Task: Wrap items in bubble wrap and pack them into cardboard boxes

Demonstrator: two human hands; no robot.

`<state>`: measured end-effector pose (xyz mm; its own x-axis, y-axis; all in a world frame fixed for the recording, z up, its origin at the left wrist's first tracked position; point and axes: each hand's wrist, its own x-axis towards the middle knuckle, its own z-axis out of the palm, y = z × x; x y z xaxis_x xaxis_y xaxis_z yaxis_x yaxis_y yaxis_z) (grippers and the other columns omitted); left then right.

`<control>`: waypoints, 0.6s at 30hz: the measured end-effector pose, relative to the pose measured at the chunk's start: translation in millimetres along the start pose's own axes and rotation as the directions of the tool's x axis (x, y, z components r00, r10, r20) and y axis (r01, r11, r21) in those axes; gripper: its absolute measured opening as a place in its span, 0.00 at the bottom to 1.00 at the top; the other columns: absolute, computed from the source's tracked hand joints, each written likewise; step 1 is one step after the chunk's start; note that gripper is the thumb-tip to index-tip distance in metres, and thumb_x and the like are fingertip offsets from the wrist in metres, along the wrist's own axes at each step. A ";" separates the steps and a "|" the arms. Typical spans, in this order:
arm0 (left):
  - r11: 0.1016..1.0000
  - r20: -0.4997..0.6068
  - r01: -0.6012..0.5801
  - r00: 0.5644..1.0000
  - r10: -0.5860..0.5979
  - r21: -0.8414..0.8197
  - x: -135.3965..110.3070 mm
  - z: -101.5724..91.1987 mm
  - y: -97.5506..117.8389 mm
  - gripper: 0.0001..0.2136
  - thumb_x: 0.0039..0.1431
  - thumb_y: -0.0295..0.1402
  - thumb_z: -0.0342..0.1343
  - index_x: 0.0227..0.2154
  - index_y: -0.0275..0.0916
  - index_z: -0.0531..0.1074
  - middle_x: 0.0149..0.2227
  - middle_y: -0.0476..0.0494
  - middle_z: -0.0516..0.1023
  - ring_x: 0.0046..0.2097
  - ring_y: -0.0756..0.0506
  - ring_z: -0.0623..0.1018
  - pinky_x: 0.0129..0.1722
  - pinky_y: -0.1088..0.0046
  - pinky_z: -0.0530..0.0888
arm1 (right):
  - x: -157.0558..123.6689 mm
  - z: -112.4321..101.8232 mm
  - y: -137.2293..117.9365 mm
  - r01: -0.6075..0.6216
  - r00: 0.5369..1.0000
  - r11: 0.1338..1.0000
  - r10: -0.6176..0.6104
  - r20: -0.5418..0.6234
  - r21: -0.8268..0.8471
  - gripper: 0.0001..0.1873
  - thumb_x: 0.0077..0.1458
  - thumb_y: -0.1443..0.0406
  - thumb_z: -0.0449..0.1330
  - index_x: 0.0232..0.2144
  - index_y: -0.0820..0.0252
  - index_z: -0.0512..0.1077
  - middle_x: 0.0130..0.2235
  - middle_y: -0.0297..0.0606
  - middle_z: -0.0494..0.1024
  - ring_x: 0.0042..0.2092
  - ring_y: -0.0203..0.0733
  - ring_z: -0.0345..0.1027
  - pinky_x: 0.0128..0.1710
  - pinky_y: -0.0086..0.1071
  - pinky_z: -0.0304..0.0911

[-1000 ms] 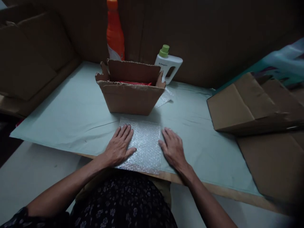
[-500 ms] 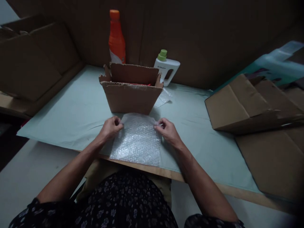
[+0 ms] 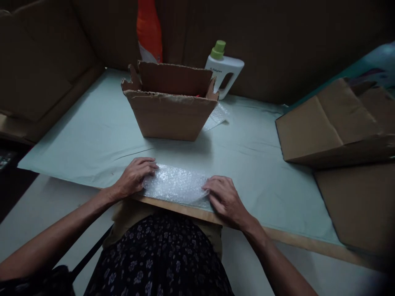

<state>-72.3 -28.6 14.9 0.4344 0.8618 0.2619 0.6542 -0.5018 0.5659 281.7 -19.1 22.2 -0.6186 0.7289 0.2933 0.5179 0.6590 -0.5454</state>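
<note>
A sheet of bubble wrap (image 3: 175, 184), doubled over into a long strip, lies along the table's front edge. My left hand (image 3: 135, 176) is closed on its left end, fingers over the top and thumb hidden. At the other end my right hand (image 3: 225, 197) grips the wrap's right edge, fingers bent and a loose corner lifting beside them. Behind the strip stands an open cardboard box (image 3: 171, 115), apart from both hands. A bit of something red shows inside that box.
Behind the box are an orange bottle (image 3: 149, 31) and a white jug with a green cap (image 3: 226, 70). Another bubble wrap piece (image 3: 217, 117) lies at the box's right. Cardboard boxes (image 3: 311, 127) stand right, more cardboard (image 3: 37, 61) left. A pale green cloth (image 3: 247, 164) covers the table.
Both hands have moved toward me, and the bubble wrap has gone from a flat sheet to a folded, shorter strip. The view has tipped slightly downward.
</note>
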 end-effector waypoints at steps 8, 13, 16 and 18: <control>0.998 0.073 -0.064 0.995 0.063 0.014 -7.5 -9.2 6.5 0.17 0.55 0.19 0.48 0.41 0.43 0.76 0.54 0.42 0.79 0.61 0.38 0.72 0.57 0.52 0.69 | -4.6 -13.2 -0.2 0.087 0.995 0.990 -0.081 0.058 -0.112 0.21 0.55 0.77 0.53 0.43 0.55 0.78 0.45 0.40 0.81 0.54 0.50 0.69 0.52 0.50 0.63; 0.997 0.037 -0.041 0.999 0.038 0.068 0.3 -1.5 26.7 0.13 0.60 0.25 0.52 0.44 0.42 0.77 0.50 0.39 0.79 0.53 0.37 0.74 0.53 0.53 0.70 | 13.9 -15.6 -18.2 0.014 1.000 0.994 -0.015 -0.002 -0.108 0.13 0.61 0.69 0.56 0.43 0.53 0.79 0.47 0.39 0.80 0.52 0.50 0.71 0.53 0.50 0.62; 0.986 0.140 -0.052 0.990 0.030 0.159 6.8 10.4 29.5 0.09 0.64 0.29 0.52 0.40 0.41 0.78 0.43 0.38 0.80 0.46 0.39 0.74 0.47 0.57 0.72 | 23.1 -2.8 -17.3 0.039 0.997 0.992 -0.031 0.072 -0.117 0.08 0.63 0.64 0.59 0.41 0.55 0.79 0.48 0.40 0.80 0.53 0.50 0.70 0.54 0.49 0.62; 0.984 0.168 -0.061 0.985 0.033 0.164 8.5 12.5 27.2 0.10 0.65 0.30 0.51 0.42 0.41 0.77 0.45 0.38 0.78 0.46 0.39 0.74 0.47 0.58 0.73 | 22.7 2.7 -9.6 0.008 0.997 0.992 0.002 0.078 -0.123 0.09 0.64 0.64 0.58 0.42 0.56 0.78 0.50 0.42 0.79 0.54 0.50 0.70 0.54 0.48 0.62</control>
<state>-43.1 -35.8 22.7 0.5537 0.8199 0.1455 0.7193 -0.5590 0.4125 261.2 -9.4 32.0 -0.6618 0.7134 0.2303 0.5819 0.6825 -0.4421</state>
